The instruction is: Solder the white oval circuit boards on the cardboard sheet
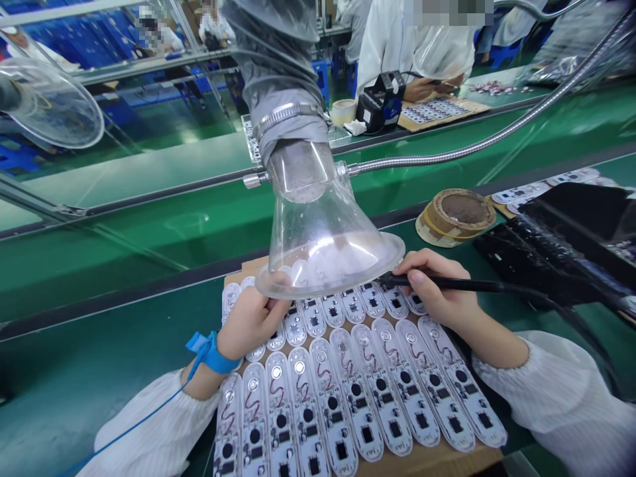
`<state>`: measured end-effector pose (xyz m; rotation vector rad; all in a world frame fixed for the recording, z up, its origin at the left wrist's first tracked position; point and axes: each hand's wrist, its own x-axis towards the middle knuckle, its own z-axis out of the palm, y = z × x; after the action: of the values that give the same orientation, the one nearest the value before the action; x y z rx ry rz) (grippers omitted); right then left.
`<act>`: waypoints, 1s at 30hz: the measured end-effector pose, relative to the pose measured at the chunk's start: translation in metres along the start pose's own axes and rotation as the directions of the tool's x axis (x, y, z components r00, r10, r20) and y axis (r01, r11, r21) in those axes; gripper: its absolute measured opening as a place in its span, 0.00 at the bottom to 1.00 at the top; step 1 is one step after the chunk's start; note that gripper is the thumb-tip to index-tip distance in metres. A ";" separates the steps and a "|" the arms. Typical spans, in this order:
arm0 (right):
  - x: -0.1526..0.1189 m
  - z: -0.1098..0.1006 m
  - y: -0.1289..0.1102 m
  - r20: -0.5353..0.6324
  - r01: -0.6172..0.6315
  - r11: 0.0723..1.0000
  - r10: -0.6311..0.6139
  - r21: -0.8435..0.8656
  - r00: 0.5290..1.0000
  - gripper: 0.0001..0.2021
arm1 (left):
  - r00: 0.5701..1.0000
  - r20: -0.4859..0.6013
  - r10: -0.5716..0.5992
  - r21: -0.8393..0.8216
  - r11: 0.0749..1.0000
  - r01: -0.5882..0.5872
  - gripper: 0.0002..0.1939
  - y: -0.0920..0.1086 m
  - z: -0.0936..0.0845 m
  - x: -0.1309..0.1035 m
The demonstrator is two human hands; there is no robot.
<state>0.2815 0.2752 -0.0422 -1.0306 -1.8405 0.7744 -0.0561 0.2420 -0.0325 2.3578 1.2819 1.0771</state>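
My right hand (440,286) is closed round the black handle of a soldering iron (467,285), whose tip end points left below the clear hood. My left hand (252,317) is over the back row of boards, fingers bent together. Its fingertips lie behind the hood's rim, so what they hold cannot be made out. A blue wrist strap (218,354) with a cord circles that wrist. Under both hands, long white circuit boards (368,411) with red wires and black chips lie in two rows on a cardboard sheet (437,460).
A clear fume hood (322,245) on a grey duct (283,73) hangs between the hands. Right of it are a round tape roll (454,215) and a black tray (571,245). A metal flexible hose (447,158) crosses above. Across the bench a co-worker (392,46) handles boards.
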 end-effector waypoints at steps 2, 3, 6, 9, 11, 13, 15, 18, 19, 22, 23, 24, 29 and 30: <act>0.001 0.000 -0.003 0.033 0.017 0.999 -0.015 -0.049 0.999 0.13 | 1.000 -0.003 0.012 0.008 1.000 -0.011 0.12 0.000 0.000 0.000; 0.001 0.000 -0.004 0.048 0.025 0.998 -0.022 -0.061 0.999 0.13 | 1.000 -0.002 0.020 0.011 1.000 -0.020 0.13 0.000 0.000 0.000; 0.002 0.001 -0.006 0.076 0.041 0.997 -0.036 -0.065 0.996 0.12 | 1.000 0.001 0.031 0.008 0.999 -0.031 0.15 0.000 0.000 0.001; 0.002 0.002 -0.007 0.095 0.046 0.997 -0.040 -0.069 0.995 0.10 | 1.000 0.021 0.016 -0.015 1.000 -0.016 0.13 0.001 0.000 0.002; 0.003 0.003 -0.008 0.101 0.052 0.995 -0.044 -0.079 0.994 0.10 | 0.999 0.039 0.006 -0.025 1.000 -0.005 0.11 0.002 0.000 0.002; 0.003 0.002 -0.010 0.101 0.060 0.994 -0.051 -0.092 0.994 0.10 | 0.999 0.044 0.009 -0.028 1.000 -0.008 0.10 0.002 0.000 0.003; 0.004 0.002 -0.012 0.104 0.067 0.992 -0.056 -0.104 0.993 0.09 | 0.999 0.034 0.013 -0.027 1.000 -0.012 0.11 0.002 0.000 0.003; 0.004 0.001 -0.012 0.112 0.077 0.991 -0.065 -0.109 0.992 0.08 | 1.000 -0.001 0.009 -0.021 1.000 -0.009 0.15 0.000 0.001 0.001; 0.003 0.000 -0.010 0.109 0.080 0.992 -0.069 -0.102 0.992 0.08 | 1.000 -0.014 0.004 -0.018 1.000 -0.005 0.16 0.000 0.001 0.000; 0.000 0.000 -0.006 0.078 0.065 0.996 -0.060 -0.064 0.995 0.08 | 0.999 -0.034 -0.002 -0.009 1.000 0.001 0.16 -0.002 0.002 -0.003; 0.000 0.000 -0.005 0.064 0.056 0.997 -0.052 -0.051 0.997 0.07 | 0.999 -0.043 0.003 -0.006 1.000 -0.003 0.15 -0.002 0.002 -0.004; -0.001 0.000 -0.005 0.052 0.047 0.998 -0.045 -0.044 0.998 0.07 | 0.998 -0.056 0.015 -0.002 1.000 -0.015 0.14 -0.002 0.002 -0.004; 0.001 0.004 -0.016 0.111 0.053 0.992 -0.041 -0.112 0.993 0.07 | 0.992 -0.103 0.078 0.026 0.997 -0.076 0.09 -0.001 0.001 -0.005; 0.002 0.005 -0.018 0.136 0.061 0.990 -0.043 -0.130 0.990 0.07 | 0.992 -0.101 0.082 0.028 0.996 -0.079 0.08 -0.001 0.001 -0.005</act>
<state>0.2702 0.2681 -0.0292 -1.0313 -2.0489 0.7108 -0.0573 0.2386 -0.0362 2.4190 1.2491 1.2282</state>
